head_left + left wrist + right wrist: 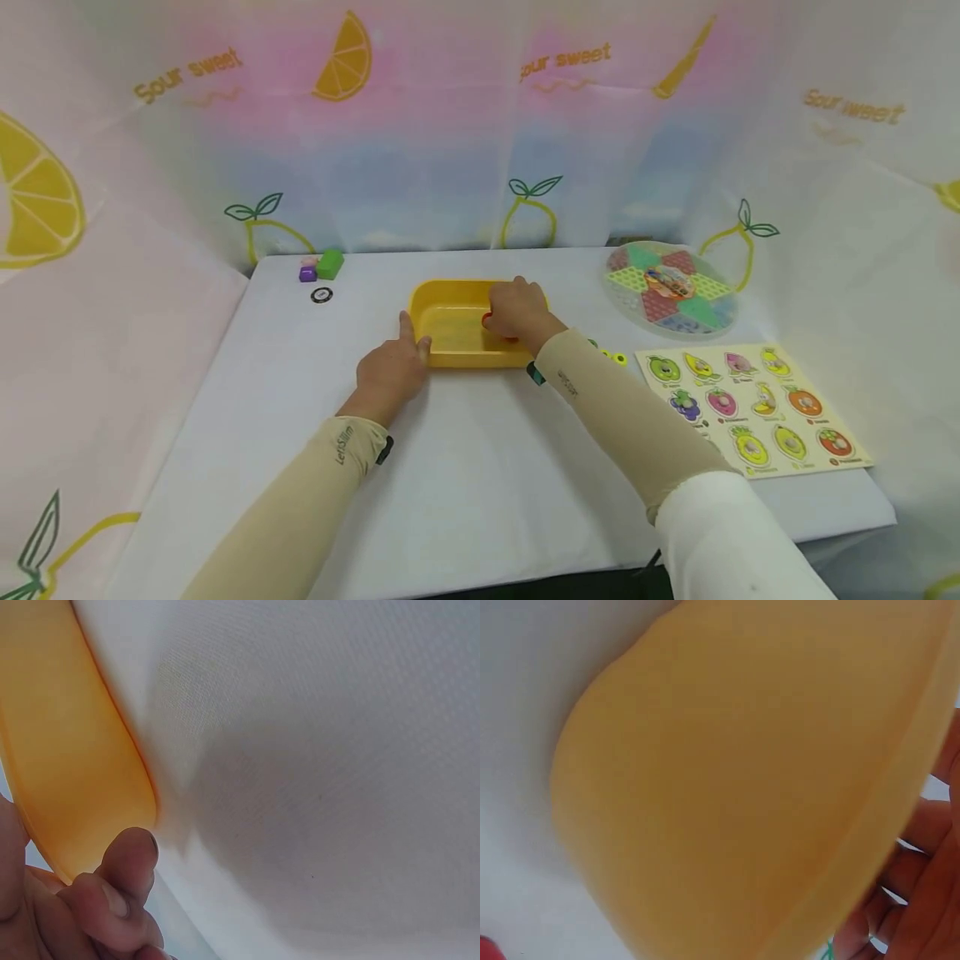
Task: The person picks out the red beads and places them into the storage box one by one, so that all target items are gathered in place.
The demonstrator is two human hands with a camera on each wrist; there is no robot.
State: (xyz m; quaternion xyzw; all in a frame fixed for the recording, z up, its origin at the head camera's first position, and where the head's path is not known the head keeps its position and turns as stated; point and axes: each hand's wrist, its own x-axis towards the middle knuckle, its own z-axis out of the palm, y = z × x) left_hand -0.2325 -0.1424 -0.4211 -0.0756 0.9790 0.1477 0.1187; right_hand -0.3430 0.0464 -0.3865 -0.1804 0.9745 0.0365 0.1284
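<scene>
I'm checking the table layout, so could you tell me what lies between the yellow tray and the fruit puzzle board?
In the head view, small yellow ring pieces lie on the white cloth between the yellow tray and the fruit puzzle board.

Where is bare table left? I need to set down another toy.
Free: the white tabletop between the two forearms, in front of the yellow plastic tray, and the strip left of the left hand. Crowded: the right side, with the fruit puzzle board and round game board.
</scene>
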